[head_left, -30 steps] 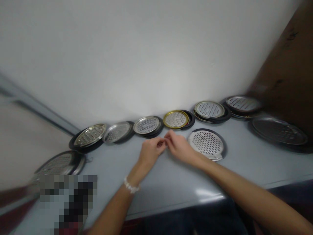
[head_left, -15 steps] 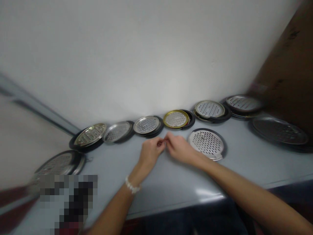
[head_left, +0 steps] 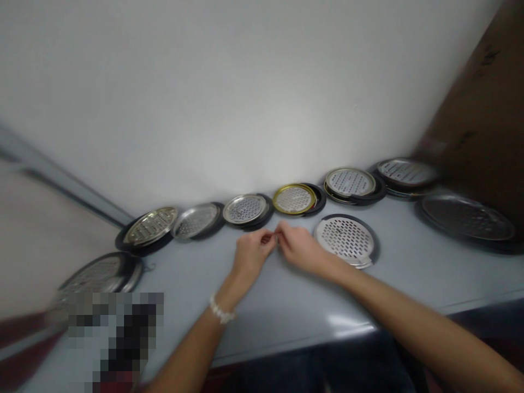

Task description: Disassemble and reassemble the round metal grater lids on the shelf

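Over the middle of the grey table, my left hand (head_left: 256,248) and my right hand (head_left: 298,245) meet with their fingertips pinched together. Whatever lies between the fingers is too small to make out. A white bracelet (head_left: 221,310) circles my left wrist. Beside my right forearm lies a round metal disc with rows of slots (head_left: 346,237), dark-rimmed, with a small tab at its lower edge. Behind my hands rest a gold-rimmed perforated disc (head_left: 295,199) and a silver perforated disc (head_left: 244,209), each on a dark ring.
More round perforated discs line the wall: a silver one (head_left: 197,220), a brassy one (head_left: 153,225), and stacks at right (head_left: 351,183) and far right (head_left: 408,172). A dark disc (head_left: 466,215) lies near a cardboard box (head_left: 478,109). Another stack (head_left: 98,275) sits left. A pixelated patch covers the lower left.
Almost nothing differs. Both hands keep their pinch in the same place, and the discs lie where they were.
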Action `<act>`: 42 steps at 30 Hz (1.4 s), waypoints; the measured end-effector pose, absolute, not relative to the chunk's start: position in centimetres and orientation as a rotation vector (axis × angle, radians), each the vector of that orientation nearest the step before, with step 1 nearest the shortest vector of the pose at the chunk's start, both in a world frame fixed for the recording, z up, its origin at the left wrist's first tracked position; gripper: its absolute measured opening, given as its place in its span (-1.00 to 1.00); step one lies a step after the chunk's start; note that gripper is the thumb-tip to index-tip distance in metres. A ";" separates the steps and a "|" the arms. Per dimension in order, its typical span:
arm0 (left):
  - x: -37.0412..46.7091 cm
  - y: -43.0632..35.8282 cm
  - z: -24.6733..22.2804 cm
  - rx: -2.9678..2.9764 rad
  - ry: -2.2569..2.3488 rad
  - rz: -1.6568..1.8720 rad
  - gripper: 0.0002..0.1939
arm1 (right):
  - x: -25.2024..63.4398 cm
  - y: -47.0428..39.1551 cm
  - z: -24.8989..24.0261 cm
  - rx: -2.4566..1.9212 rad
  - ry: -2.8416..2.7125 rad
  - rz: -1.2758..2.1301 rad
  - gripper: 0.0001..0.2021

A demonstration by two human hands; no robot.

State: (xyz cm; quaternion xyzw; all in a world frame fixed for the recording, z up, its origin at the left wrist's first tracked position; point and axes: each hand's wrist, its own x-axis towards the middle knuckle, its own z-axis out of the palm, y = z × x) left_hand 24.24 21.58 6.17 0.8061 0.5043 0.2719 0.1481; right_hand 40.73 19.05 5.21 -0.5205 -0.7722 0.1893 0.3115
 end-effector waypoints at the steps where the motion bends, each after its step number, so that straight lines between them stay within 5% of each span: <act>1: 24.2 21.6 6.2 2.303 1.439 0.795 -0.89 | 40.7 19.1 5.3 -1.374 -2.018 0.503 -0.86; 12: 24.2 22.4 6.2 1.754 1.219 0.997 -0.78 | 40.6 20.6 5.0 -1.040 -1.328 1.159 -0.96; 21: 24.3 22.4 6.5 1.343 0.992 0.946 -0.67 | 41.3 21.0 5.3 -0.837 -0.983 1.509 -0.73; 31: 24.5 22.6 6.3 1.618 0.988 0.982 -0.74 | 40.8 20.8 5.4 -0.951 -1.229 1.182 -0.92; 38: 24.5 22.4 5.7 1.797 1.133 0.955 -0.82 | 40.9 19.1 5.9 -1.190 -1.817 0.597 -0.92; 42: 24.4 22.4 5.9 1.821 1.134 1.001 -0.84 | 40.7 19.2 6.0 -1.168 -1.680 0.686 -0.93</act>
